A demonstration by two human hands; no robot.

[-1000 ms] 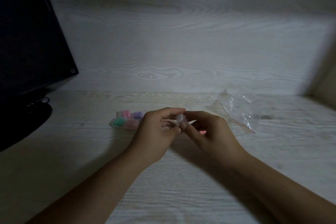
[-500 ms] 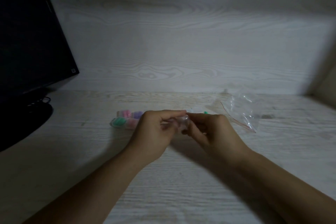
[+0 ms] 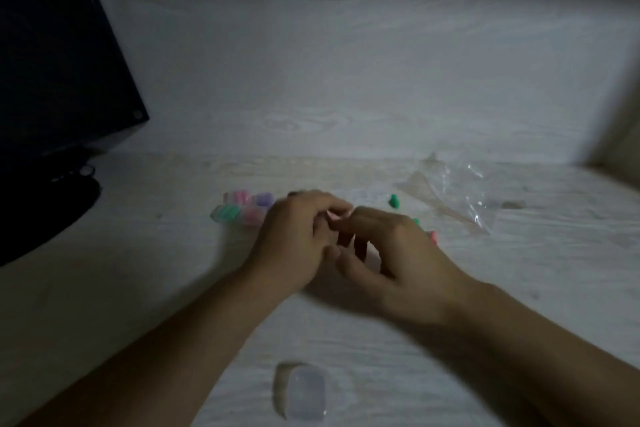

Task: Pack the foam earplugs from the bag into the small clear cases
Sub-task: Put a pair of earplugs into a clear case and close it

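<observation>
My left hand (image 3: 294,236) and my right hand (image 3: 398,253) meet fingertip to fingertip at the middle of the table. The frame is blurred, and what sits between the fingers is hidden. A small clear case (image 3: 301,392) lies near the front edge, between my forearms. A cluster of filled cases (image 3: 242,210) with pink, green and purple earplugs sits just left of my left hand. A loose green earplug (image 3: 393,201) lies beyond my right hand, and a pink earplug (image 3: 433,236) shows at its right edge. The clear plastic bag (image 3: 453,194) lies at the back right.
A dark monitor (image 3: 59,62) on its stand (image 3: 45,208) fills the left side. A pale wood-grain wall (image 3: 346,80) closes off the back of the table. A side wall rises at the far right.
The clear case that my fingers held between them is gone from there, and one now lies near the front edge. Loose green and pink earplugs have come into view beside my right hand.
</observation>
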